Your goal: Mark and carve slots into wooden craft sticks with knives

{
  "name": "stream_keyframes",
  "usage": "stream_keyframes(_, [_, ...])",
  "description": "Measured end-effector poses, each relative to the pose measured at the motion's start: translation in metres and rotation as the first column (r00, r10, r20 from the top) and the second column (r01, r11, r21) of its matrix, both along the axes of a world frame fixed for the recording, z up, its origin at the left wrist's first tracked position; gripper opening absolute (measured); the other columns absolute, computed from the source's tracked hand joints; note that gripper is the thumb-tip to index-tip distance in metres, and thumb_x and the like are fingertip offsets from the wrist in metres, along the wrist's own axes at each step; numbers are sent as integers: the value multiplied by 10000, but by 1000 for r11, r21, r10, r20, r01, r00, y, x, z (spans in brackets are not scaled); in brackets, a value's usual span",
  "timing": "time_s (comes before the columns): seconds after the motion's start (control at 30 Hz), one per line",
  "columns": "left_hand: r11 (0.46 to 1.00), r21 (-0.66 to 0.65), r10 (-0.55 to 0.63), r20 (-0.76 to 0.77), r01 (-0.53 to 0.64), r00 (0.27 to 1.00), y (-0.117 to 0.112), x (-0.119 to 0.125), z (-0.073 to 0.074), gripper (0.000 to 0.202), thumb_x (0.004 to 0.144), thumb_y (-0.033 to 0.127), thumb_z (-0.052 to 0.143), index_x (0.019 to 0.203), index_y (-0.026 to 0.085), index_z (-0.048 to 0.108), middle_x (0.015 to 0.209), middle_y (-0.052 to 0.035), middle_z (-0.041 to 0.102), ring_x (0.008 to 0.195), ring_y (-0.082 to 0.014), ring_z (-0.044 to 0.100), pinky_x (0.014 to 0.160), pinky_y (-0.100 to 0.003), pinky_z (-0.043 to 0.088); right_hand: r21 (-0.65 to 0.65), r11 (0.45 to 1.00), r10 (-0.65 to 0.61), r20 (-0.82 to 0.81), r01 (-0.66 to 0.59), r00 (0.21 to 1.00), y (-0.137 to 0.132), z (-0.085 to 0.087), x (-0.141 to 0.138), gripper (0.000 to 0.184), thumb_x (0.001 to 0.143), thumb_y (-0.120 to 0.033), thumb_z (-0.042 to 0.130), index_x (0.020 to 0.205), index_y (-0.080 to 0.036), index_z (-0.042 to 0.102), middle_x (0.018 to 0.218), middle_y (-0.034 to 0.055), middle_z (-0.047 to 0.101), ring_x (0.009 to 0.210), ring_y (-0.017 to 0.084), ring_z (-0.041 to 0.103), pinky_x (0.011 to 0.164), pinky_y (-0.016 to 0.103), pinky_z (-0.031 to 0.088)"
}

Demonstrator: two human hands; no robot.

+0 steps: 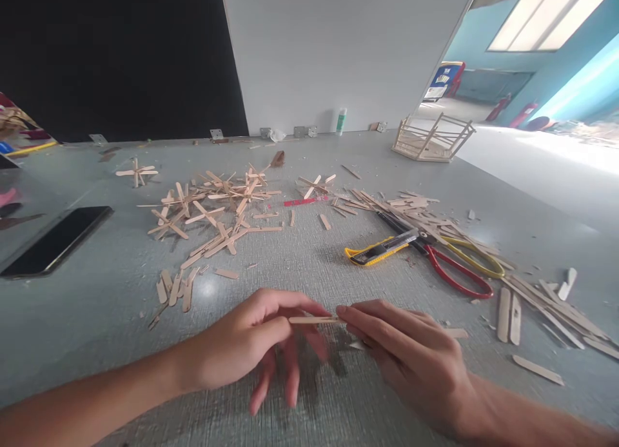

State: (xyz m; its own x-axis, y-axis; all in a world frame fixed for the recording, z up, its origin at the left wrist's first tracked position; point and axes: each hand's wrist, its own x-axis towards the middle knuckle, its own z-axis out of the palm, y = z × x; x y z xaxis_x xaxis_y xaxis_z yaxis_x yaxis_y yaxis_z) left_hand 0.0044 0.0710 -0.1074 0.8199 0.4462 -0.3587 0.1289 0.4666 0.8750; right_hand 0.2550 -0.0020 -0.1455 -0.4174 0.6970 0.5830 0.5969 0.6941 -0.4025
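Note:
A wooden craft stick [314,320] spans the gap between my two hands, just above the grey table. My left hand [251,337] pinches its left end between thumb and index finger, the other fingers hanging loosely below. The fingers of my right hand [411,350] are closed over the stick's right end, hiding it. A small pale pointed piece [358,346] sticks out under the right fingers; what it belongs to is hidden. Beyond my right hand lie a yellow-and-black box cutter [380,249] and scissors [459,269] with one red and one yellow handle.
Craft sticks joined into crosses [206,213] lie in a heap at the left. Loose sticks [546,308] and splinters spread along the right. A black phone [58,240] lies far left. By the back panel stand a small glue stick [341,120] and a stick frame [432,139].

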Motion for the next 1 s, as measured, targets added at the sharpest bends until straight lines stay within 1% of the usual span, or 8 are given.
stream_keyframes(0.1, [989,150,6,-85,7,996,0,-5,12,387,936,234,581,1307,173,674,1068,-115,718,627,-130,708,374,-103,473,13,1000,10,-3,-10,1000,-2,-5,4,337,1044,-43,484,1342,-133,614,1125,110,696,914,151,679,700,264,543])
stream_keyframes(0.2, [964,263,2,-159,40,987,-1,-10,19,359,952,297,587,1256,170,729,934,-90,707,715,-162,705,427,-121,469,26,999,36,-8,-36,999,-2,-5,7,331,1049,-54,480,1334,-142,623,1124,106,711,935,169,696,749,297,567])
stream_keyframes(0.37, [935,335,-23,-282,121,959,-4,-7,19,304,986,412,612,1163,222,769,840,-42,697,699,-155,663,465,-150,460,44,989,134,109,-140,985,-1,15,5,326,1105,-136,377,1314,-99,625,1094,130,729,851,180,694,685,311,562])
stream_keyframes(0.47, [925,361,2,-315,118,949,-8,-2,18,226,940,346,681,1090,219,792,730,5,661,636,-123,586,512,-168,444,48,977,199,110,-206,974,0,23,3,369,1121,-138,310,1262,-73,645,1081,136,730,837,160,685,685,290,556])
stream_keyframes(0.57, [904,411,21,-319,119,947,-12,1,18,183,941,276,656,1029,225,808,683,30,620,637,-117,527,566,-191,415,29,977,208,89,-211,974,0,21,3,361,1117,-128,331,1276,-78,651,1099,136,721,835,155,663,662,287,539])
stream_keyframes(0.7, [820,546,37,-352,173,935,-14,1,16,203,979,315,630,963,222,810,655,36,581,625,-123,474,581,-219,379,-3,976,217,108,-218,970,-1,17,4,343,1115,-136,376,1336,-86,632,1071,114,731,823,154,658,646,289,529])
stream_keyframes(0.83, [713,670,39,-331,205,943,-15,0,11,248,1011,355,616,908,199,779,637,41,553,588,-115,439,567,-224,369,37,975,214,126,-220,969,-1,18,3,358,1117,-124,349,1300,-68,651,1064,124,736,825,158,672,649,296,533])
stream_keyframes(1.0, [564,800,21,-263,206,965,-19,-1,7,244,1053,305,568,916,192,735,677,28,614,579,-115,485,599,-233,403,8,974,223,134,-226,966,-1,19,1,361,1117,-127,347,1261,-69,673,1023,116,744,779,156,661,608,299,522])
